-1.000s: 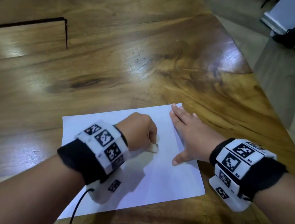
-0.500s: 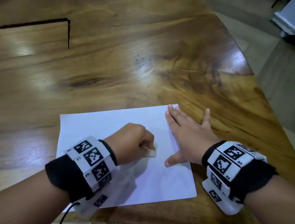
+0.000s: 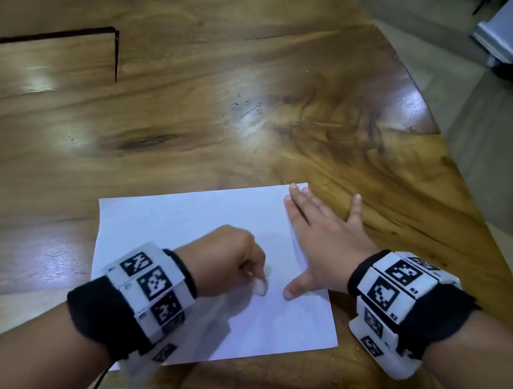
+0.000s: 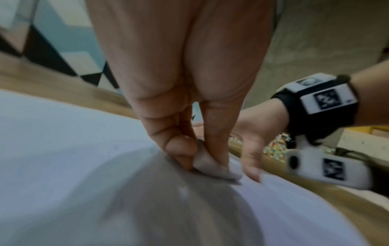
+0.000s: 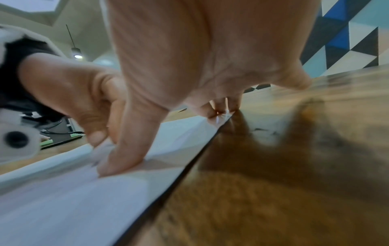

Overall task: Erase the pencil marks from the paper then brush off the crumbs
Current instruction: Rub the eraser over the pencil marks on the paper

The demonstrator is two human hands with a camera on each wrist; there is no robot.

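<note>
Since a second ago the left hand [image 3: 225,260] has drawn its pinched, blur-smeared eraser [image 4: 212,164] nearer over the paper [image 3: 184,220], beside the flat, spread right hand [image 3: 328,243].

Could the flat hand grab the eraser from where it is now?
Probably yes. The right hand lies flat on the paper, its thumb close beside the eraser, nothing between them. But the left hand pinches it.

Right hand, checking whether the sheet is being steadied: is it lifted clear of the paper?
No, the right hand lies flat with straight fingers pressing on the paper near its right edge.
</note>
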